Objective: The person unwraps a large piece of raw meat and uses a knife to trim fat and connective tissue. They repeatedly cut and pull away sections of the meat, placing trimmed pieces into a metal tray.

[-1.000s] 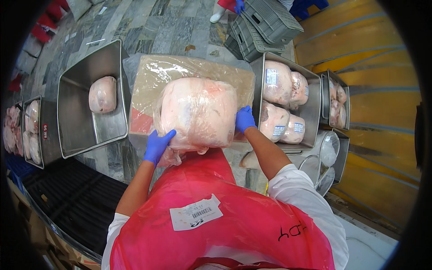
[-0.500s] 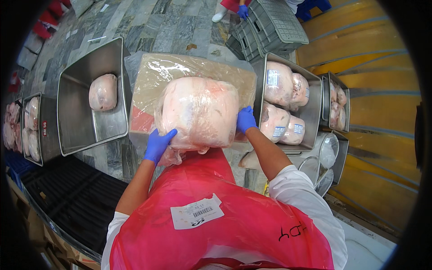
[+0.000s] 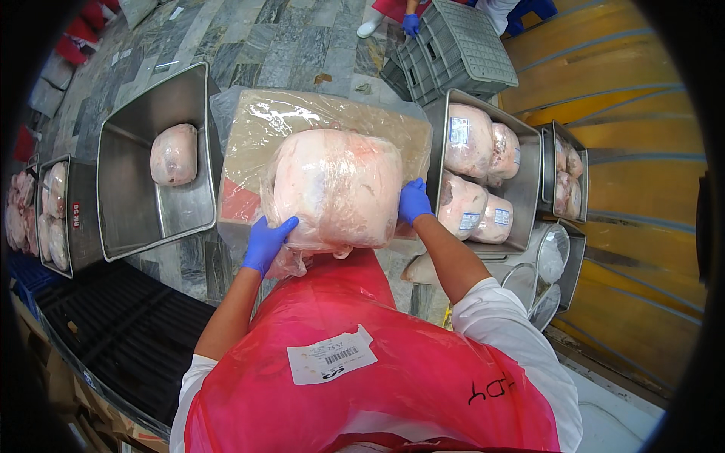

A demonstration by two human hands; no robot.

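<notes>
A large, pale pink piece of meat point(image 3: 336, 189) in clear plastic wrap rests at the near side of an opened cardboard box point(image 3: 332, 108) lined with a clear plastic bag. My left hand point(image 3: 266, 243), in a blue glove, grips its lower left corner. The thumb lies against the meat, and the fingers are partly hidden by the loose plastic. At the right side, my blue-gloved right hand point(image 3: 413, 201) holds the edge of the meat and its wrap, with the fingertips curled and partly out of sight.
To the left, a deep steel tub point(image 3: 181, 215) holds one wrapped piece. On the right, another steel tub point(image 3: 529, 226) contains several labelled pieces. Grey plastic crates point(image 3: 461, 53) stand at the back beside a co-worker's gloved hand point(image 3: 411, 24). A black slatted pallet point(image 3: 113, 317) lies near left.
My hands and the wrapped meat stay in nearly the same place. At the back, the co-worker's hand and the grey crate have shifted slightly.
</notes>
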